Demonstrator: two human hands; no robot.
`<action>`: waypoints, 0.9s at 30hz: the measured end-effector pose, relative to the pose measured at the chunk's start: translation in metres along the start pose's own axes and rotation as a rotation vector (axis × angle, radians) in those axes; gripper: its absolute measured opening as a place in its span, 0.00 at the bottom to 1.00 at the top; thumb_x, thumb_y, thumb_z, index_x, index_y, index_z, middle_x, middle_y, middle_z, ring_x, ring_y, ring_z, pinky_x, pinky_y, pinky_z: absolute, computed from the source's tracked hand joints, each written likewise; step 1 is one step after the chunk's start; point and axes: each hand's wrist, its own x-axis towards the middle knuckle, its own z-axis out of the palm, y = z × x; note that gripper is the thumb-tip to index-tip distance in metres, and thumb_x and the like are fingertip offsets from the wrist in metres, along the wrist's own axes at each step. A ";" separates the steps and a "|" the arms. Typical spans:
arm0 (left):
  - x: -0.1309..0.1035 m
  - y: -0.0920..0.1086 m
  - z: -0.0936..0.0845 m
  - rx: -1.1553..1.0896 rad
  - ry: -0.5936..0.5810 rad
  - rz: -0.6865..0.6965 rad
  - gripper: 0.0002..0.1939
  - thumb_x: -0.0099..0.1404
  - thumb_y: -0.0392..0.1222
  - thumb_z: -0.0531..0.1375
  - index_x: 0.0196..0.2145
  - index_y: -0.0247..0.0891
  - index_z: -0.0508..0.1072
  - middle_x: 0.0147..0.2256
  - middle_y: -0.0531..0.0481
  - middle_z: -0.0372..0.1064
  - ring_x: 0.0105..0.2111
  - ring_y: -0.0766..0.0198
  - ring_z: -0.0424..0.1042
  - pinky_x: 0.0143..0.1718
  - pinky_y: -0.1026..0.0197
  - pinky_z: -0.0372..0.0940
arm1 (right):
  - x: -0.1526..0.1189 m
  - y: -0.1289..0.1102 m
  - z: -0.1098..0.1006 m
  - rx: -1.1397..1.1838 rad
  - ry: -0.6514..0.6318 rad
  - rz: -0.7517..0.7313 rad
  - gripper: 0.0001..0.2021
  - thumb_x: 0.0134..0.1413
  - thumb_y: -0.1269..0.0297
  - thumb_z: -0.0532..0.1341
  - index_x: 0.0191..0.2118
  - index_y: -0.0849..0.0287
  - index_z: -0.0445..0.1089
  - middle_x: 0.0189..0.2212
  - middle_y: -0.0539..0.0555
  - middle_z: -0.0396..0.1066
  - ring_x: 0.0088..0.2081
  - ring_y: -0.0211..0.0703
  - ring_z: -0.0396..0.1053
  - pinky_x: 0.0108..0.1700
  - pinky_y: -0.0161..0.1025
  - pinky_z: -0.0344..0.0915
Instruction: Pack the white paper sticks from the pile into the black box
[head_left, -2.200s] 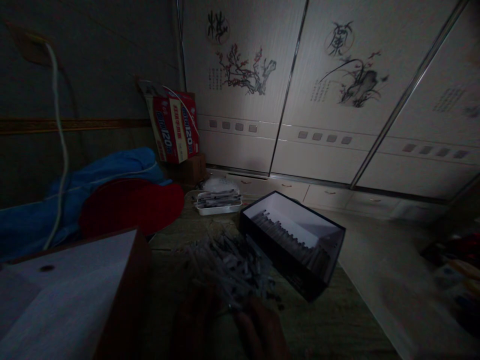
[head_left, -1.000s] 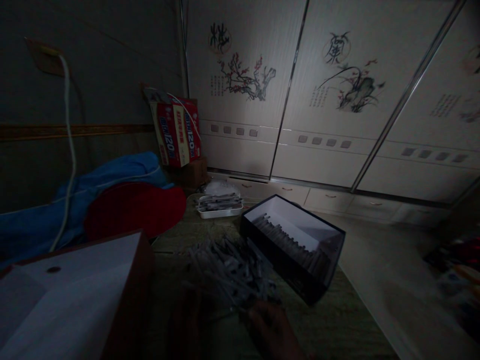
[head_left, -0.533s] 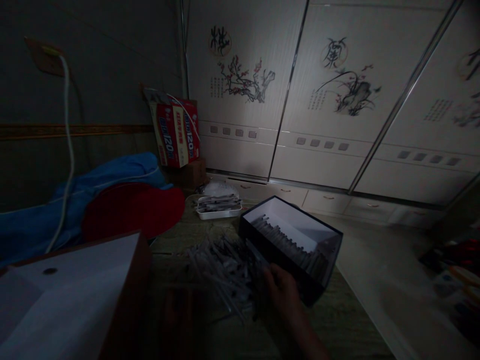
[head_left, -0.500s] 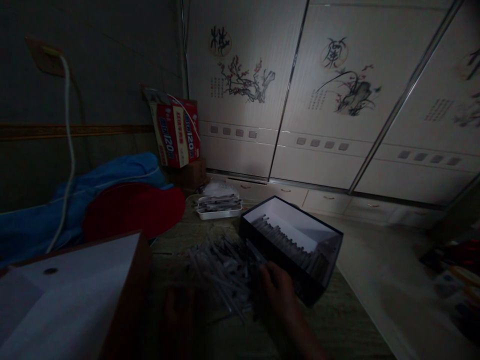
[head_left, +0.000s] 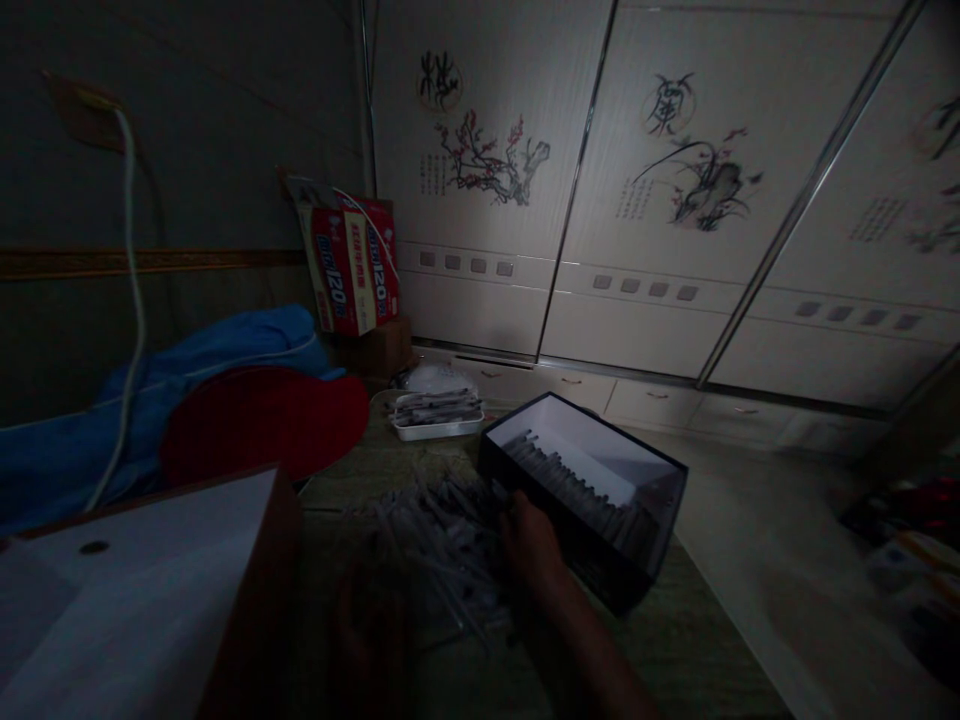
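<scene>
A loose pile of thin, pale, pen-like sticks lies on the table in front of me. My right hand is at the right side of this pile, beside the dark box. Its fingers are curled, and whatever they grip is hidden in the shade. Inside that box, with its white inner walls, stands a row of similar sticks. My left hand is low at the near left of the pile. Deep shadow hides its fingers, so its grip does not show.
A white tray of similar sticks stands behind the pile. At the near left is a large brown box with a white inside. Behind it lie a red round thing and blue cloth. A red carton stands farther back.
My right hand has moved a little left and away from me, to the edge of the pile. A pale stick seen at its fingers before no longer shows clearly. The left hand has shifted slightly.
</scene>
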 end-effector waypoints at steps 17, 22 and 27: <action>-0.026 0.023 0.007 -0.053 -0.076 0.026 0.20 0.66 0.50 0.57 0.54 0.41 0.66 0.52 0.44 0.67 0.46 0.57 0.71 0.47 0.48 0.68 | 0.047 0.058 -0.115 -0.203 0.017 -0.051 0.10 0.62 0.73 0.53 0.39 0.65 0.72 0.36 0.60 0.76 0.38 0.45 0.72 0.40 0.39 0.62; -0.028 0.030 0.004 -0.059 -0.055 0.028 0.17 0.66 0.49 0.58 0.50 0.40 0.69 0.49 0.45 0.69 0.44 0.59 0.71 0.44 0.50 0.69 | 0.064 0.110 -0.105 -0.280 -0.396 -0.084 0.05 0.61 0.66 0.61 0.39 0.61 0.72 0.38 0.52 0.74 0.38 0.40 0.73 0.42 0.42 0.70; -0.023 0.015 0.007 -0.092 -0.043 0.021 0.21 0.66 0.50 0.57 0.53 0.39 0.66 0.50 0.44 0.69 0.45 0.57 0.72 0.46 0.49 0.68 | 0.062 0.129 -0.087 -0.275 -0.590 -0.109 0.09 0.62 0.62 0.60 0.43 0.61 0.71 0.41 0.52 0.73 0.37 0.40 0.73 0.40 0.41 0.72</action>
